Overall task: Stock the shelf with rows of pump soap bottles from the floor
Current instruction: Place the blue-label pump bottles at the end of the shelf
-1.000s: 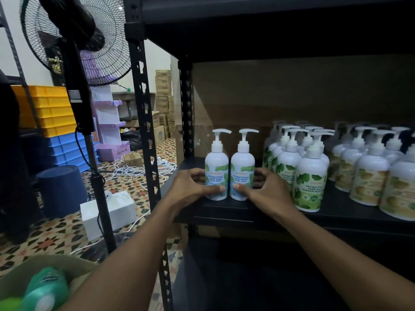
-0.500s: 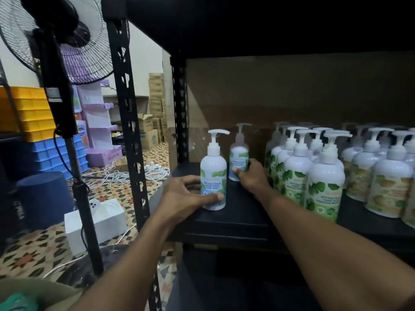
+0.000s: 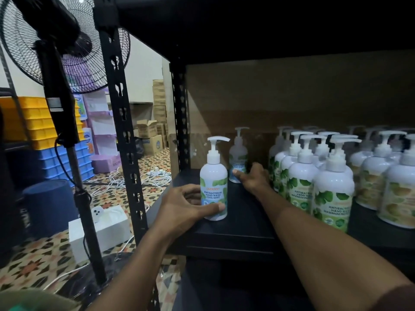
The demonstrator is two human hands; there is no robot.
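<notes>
Left of centre on the matte black shelf (image 3: 235, 234), the left hand (image 3: 186, 207) wraps a smooth, round-shouldered white plastic front bottle (image 3: 213, 189); deeper in, the right hand (image 3: 251, 178) grips the rear bottle (image 3: 238, 158), beside glossy stocked rows (image 3: 332, 187).

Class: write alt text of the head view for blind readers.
A person's left hand grips a white cool-mint pump bottle at the front of a black metal shelf; the right hand holds a second bottle farther back, beside rows of green-labelled pump bottles.

Left hand (image 3: 182, 207) and right hand (image 3: 254, 179) bare, forearms (image 3: 314, 234) uncovered, dark brown right sleeve (image 3: 400, 298).
</notes>
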